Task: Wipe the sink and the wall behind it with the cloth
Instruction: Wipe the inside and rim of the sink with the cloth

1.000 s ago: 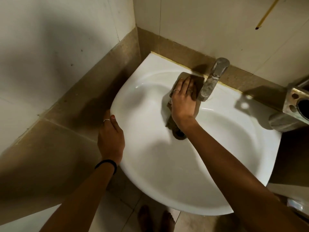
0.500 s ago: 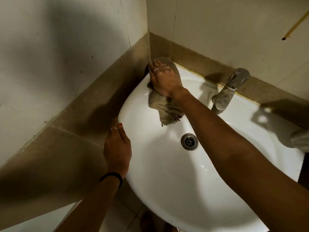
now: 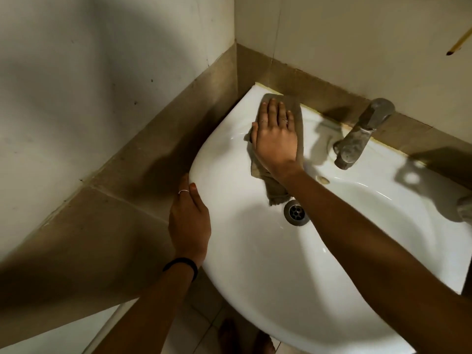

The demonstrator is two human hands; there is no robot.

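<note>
A white ceramic sink point(image 3: 255, 264) fills the lower right, set into a corner of tiled wall point(image 3: 344, 34). A grey-brown cloth point(image 3: 298, 116) lies on the sink's back left rim, one end trailing down into the basin towards the drain point(image 3: 296, 213). My right hand point(image 3: 277, 139) presses flat on the cloth with fingers spread, pointing at the corner. My left hand point(image 3: 190, 221) grips the sink's left edge, thumb on top. A dull metal tap point(image 3: 360, 134) stands at the back, right of the cloth.
A brown tile band point(image 3: 163, 139) runs along both walls at sink height. A yellow stick point(image 3: 459, 46) hangs at the upper right. A metal fixture point(image 3: 464, 208) shows at the right edge. Bare feet point(image 3: 245, 335) stand on the floor below the sink.
My right hand with the cloth went from beside the tap to the back left corner, then slid a little right along the rim. The view shifted. My left hand kept its grip.
</note>
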